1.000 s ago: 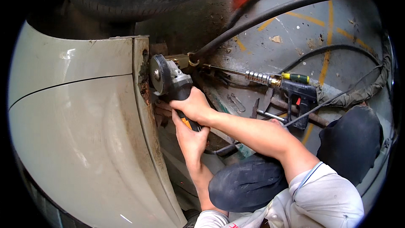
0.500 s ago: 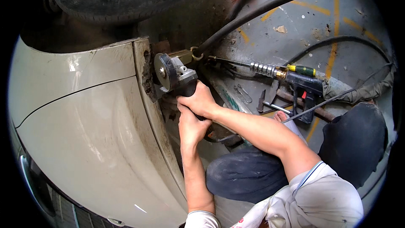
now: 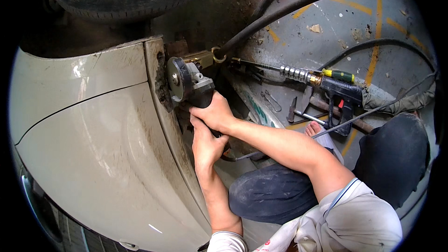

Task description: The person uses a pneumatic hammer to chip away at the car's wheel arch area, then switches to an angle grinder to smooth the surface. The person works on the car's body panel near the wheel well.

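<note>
Both my hands are closed around an angle grinder (image 3: 202, 85) beside the lower edge of a beige car body. My right hand (image 3: 216, 113) grips its dark body just behind the metal gear head. Lower down, my left hand (image 3: 207, 145) wraps the rear of the body, with its thumb toward the right. The grinder's disc (image 3: 174, 79) stands close to the rusty, torn metal edge (image 3: 160, 84) of the car's sill; whether it touches I cannot tell. A metal clamp (image 3: 201, 59) is fixed to the sill just beyond the grinder.
A car wheel (image 3: 135, 0) lies at the far left. A thick black hose (image 3: 298, 7) arches over the grey floor. On the right are a black pistol-grip tool (image 3: 343, 94), a yellow-green screwdriver (image 3: 339, 75) and a hammer (image 3: 293, 110). My bent knee (image 3: 270, 193) is below my right forearm.
The grinder and both hands have shifted slightly left, bringing the disc nearer the rusty edge. Both hands keep their grip. The view has tilted a little.
</note>
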Action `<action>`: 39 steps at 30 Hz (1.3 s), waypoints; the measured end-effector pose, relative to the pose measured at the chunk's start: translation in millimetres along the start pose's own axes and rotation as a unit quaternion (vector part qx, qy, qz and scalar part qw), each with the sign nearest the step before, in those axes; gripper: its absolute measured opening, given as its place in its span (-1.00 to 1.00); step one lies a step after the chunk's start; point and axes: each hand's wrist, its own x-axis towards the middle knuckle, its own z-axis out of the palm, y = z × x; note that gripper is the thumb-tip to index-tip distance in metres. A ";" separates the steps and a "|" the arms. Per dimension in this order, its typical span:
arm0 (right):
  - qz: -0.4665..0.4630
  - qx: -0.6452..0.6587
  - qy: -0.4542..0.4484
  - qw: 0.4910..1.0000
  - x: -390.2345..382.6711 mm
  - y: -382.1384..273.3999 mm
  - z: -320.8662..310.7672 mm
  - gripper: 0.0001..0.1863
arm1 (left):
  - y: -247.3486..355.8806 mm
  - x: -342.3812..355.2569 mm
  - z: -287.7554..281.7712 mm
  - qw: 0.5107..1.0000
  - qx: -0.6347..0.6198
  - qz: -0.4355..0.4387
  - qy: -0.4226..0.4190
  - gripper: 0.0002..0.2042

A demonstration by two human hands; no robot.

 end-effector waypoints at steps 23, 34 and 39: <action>-0.020 0.007 0.028 0.999 1.9 5.5 9.4 -0.44 | -8.5 -1.2 -1.5 1.000 0.010 0.017 0.015 -0.11; 0.021 -0.004 0.023 1.000 0.1 -0.7 9.9 -0.46 | -19.0 2.4 2.4 0.999 -0.041 0.028 0.000 -0.17; 0.028 0.009 0.008 1.000 -0.1 -0.8 8.2 -0.46 | -10.9 -0.1 -1.6 0.997 -0.067 -0.031 -0.027 -0.22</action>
